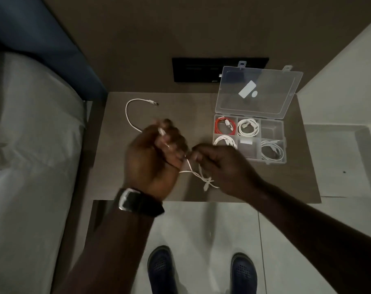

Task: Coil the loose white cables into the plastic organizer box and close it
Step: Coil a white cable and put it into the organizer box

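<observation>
A clear plastic organizer box sits at the right of the brown bedside table, its lid standing open. Its compartments hold a coiled red cable and three coiled white cables; the top right one looks empty. My left hand is closed around a white cable near its plug end. My right hand pinches the same cable, whose tangled stretch hangs between the hands. A loose white cable curves over the table behind my left hand; I cannot tell whether it is the same cable.
A bed with a grey sheet and blue headboard lies to the left. A black panel is on the wall behind the box. White floor tiles and my two dark shoes are below the table's front edge.
</observation>
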`<state>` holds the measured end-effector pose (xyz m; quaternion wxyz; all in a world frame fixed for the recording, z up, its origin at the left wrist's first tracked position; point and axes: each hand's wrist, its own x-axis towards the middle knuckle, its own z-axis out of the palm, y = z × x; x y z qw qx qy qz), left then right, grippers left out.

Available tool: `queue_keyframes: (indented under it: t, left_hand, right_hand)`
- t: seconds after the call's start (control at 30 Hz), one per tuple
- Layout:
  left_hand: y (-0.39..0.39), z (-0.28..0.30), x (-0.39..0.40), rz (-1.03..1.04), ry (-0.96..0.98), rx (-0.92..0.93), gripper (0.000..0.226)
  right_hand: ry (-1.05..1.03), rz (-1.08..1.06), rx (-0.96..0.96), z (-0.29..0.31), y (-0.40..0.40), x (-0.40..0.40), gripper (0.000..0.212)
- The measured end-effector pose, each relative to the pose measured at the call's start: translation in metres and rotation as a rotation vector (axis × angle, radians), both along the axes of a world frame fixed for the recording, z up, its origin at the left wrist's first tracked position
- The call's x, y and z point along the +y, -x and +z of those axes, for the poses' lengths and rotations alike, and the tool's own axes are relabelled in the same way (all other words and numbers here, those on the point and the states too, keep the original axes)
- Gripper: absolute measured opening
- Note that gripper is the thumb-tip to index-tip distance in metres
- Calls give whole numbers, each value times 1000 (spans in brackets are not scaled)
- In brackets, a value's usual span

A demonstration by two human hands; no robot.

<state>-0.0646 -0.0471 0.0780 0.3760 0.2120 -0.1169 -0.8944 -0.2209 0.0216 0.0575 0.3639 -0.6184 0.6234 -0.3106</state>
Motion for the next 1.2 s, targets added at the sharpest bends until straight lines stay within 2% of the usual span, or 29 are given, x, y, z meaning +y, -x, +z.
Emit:
queue_keyframes:
  t: [0.07, 0.13, 0.17, 0.23, 0.27, 0.33, 0.4, 0.47, 0.57, 0.63, 0.67, 0.73, 0.77, 0.83, 0.87, 0.93, 1.0, 1.07, 1.13, 1.2]
  left_hand:
    - [-8, -1, -18, 188, 61, -179, 34]
    - [-12, -7, -22, 236, 273, -556, 40]
    - [-8, -9, -13, 160, 434, -741, 39]
    - [6, -13, 17, -134, 661, -895, 36]
    - [11, -12, 31, -261, 634, -882, 36]
    - [17, -6, 48, -340, 394, -705, 41]
    - [22, 3, 52, -315, 171, -467, 42]
    - [28, 13, 52, -308, 55, -241, 38]
    - [32, 16, 46, -177, -14, -44, 36]
    - [27, 10, 33, -17, 57, -144, 30]
    - [24, 5, 27, 48, 138, -272, 30]
    - [24, -6, 26, 96, 398, -653, 33]
    - [27, -10, 33, 44, 549, -817, 33]
    - [38, -15, 57, -169, 741, -923, 29]
    - [42, -15, 68, -259, 726, -912, 26]
    - [45, -8, 80, -338, 491, -782, 33]
    - [43, 2, 80, -389, 214, -517, 39]
    - [43, 16, 76, -435, 30, -230, 38]
    - [43, 26, 68, -394, -41, -71, 38]
    - [43, 30, 59, -298, -35, -53, 39]
  right_hand:
    - [-17, 119, 110, 2, -8, 18, 25]
    - [4, 231, 233, 15, -11, 31, 20]
    - [14, 250, 237, 24, -8, 31, 18]
    - [74, 203, 216, 38, 9, 21, 18]
    - [108, 154, 234, 42, 19, 12, 21]
    - [160, 68, 272, 44, 36, 1, 27]
    - [133, -8, 185, 32, 41, 4, 30]
    - [48, -71, 20, 19, 30, 16, 29]
    - [7, -63, 41, 5, 15, 40, 29]
    - [1, 44, 146, 5, 9, 62, 27]
    - [-12, 115, 200, 9, 6, 72, 28]
    - [-38, 225, 270, 23, 6, 84, 26]
    - [-32, 230, 283, 31, 11, 85, 24]
    - [51, 153, 281, 44, 27, 75, 20]
    - [87, 85, 280, 48, 39, 66, 19]
    - [130, -53, 280, 51, 59, 49, 20]
    - [144, -145, 203, 45, 68, 41, 22]
    - [114, -205, 94, 33, 67, 40, 22]
    - [45, -242, -26, 20, 57, 47, 21]
    - [-20, -244, -182, 12, 43, 62, 17]
